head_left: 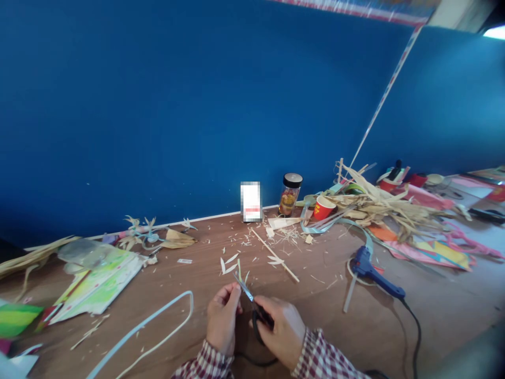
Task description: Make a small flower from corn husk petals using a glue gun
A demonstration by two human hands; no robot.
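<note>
My right hand (284,325) grips scissors (246,290) by their dark handles, the metal blades pointing up and left. Close beside the blades, my left hand (222,316) is closed, thumb against fingers; whatever lies in that pinch is too small to make out. A thin pale-green strip (239,267) shows by the scissor tips, and I cannot tell whether it is held or lies on the table. Just beyond are narrow white petal-like pieces (229,263). A thin stick (276,255) lies farther off among small pale clippings.
A blue glue gun (374,273) with a black cord lies at right. Behind it are dried husks (379,202), a red paper cup (323,208) and a dark-lidded jar (290,196). A painted sheet (102,284) and a bent pale-blue strip (145,321) lie left. A blue wall (177,105) bounds the table.
</note>
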